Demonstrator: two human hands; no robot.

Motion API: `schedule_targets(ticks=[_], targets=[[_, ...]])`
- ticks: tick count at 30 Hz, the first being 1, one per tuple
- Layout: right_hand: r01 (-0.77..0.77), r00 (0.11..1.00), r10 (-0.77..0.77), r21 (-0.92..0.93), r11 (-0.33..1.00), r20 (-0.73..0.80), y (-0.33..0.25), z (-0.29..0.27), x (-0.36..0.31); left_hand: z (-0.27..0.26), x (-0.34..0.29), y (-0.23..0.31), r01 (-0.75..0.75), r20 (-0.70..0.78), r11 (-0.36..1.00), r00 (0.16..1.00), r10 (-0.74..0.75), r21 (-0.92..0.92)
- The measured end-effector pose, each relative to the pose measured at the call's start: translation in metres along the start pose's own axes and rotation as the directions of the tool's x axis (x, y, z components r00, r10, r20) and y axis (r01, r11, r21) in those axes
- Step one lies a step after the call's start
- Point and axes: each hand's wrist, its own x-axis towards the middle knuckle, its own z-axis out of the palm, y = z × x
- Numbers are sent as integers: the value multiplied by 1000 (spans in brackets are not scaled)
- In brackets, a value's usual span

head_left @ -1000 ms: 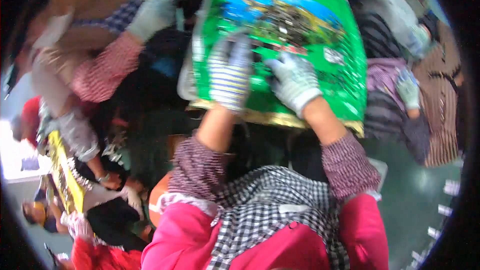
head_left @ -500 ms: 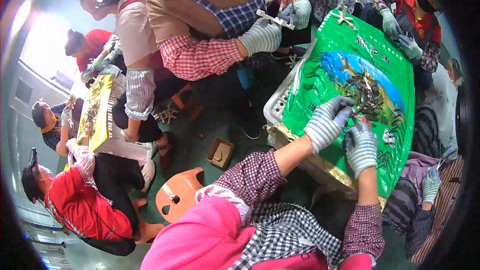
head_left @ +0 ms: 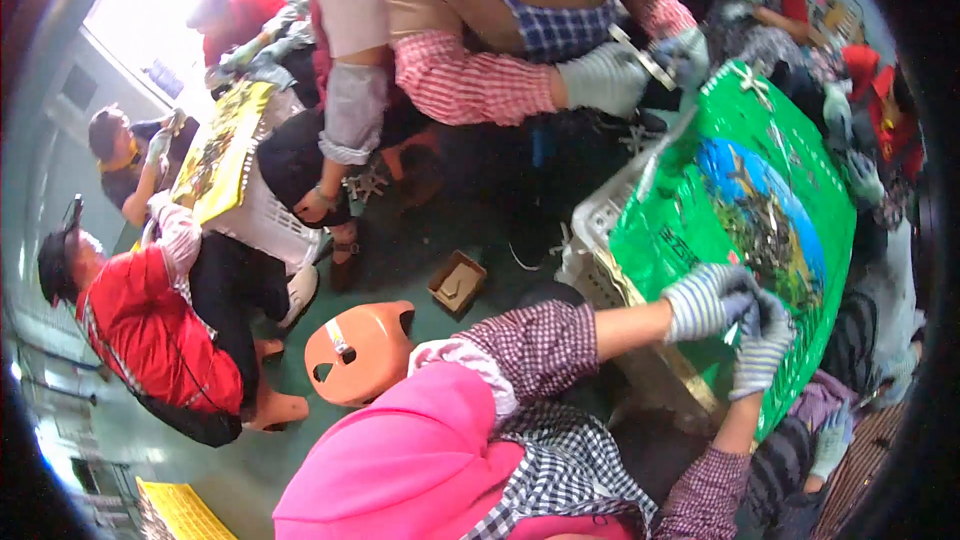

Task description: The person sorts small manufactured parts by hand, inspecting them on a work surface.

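My left hand [head_left: 708, 302], in a striped knit glove, hovers above the near part of a green printed plastic sheet [head_left: 668, 208]. Right beside it is my right hand [head_left: 763, 350], gloved alike, the fingertips of both meeting. Fingers on each hand are bent and pinched together; whatever lies between them is too small and blurred to name. Beyond my hands, a loose pile of small dark strip-like pieces [head_left: 768, 235] lies on the sheet. A pale cross-shaped piece [head_left: 752, 86] rests at the sheet's far corner.
The sheet covers a white plastic crate [head_left: 598, 223]. Across from me a co-worker's gloved hands hold a pale bar-shaped piece [head_left: 640, 57]. On the floor to the left stand an orange stool [head_left: 365, 360] and a small cardboard box [head_left: 458, 283]. Farther left, people sit around a yellow-covered crate [head_left: 268, 230].
My hands have drawn back from the dark pile toward the sheet's near edge and come together at the fingertips. The whole view has shifted, and co-workers have moved slightly.
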Motion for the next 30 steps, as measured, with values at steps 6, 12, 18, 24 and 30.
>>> schedule_targets(ticks=[6,12,18,24,30], targets=[[-338,908,413,705,623,71,73,-6,-16,22,-22,2,42,22,997,999,-44,69],[-115,993,115,-7,993,-37,-7,1,-11,14,-17,-5,-201,-80,926,968,238,320],[-157,988,156,34,987,13,-56,-6,14,-14,-2,22,238,59,908,971,-233,-344],[-306,935,356,518,799,3,-65,-27,-7,-2,-10,7,328,140,800,944,-299,-502],[-266,964,249,436,859,98,-69,-11,-21,-5,-20,16,371,154,818,929,-338,-441]])
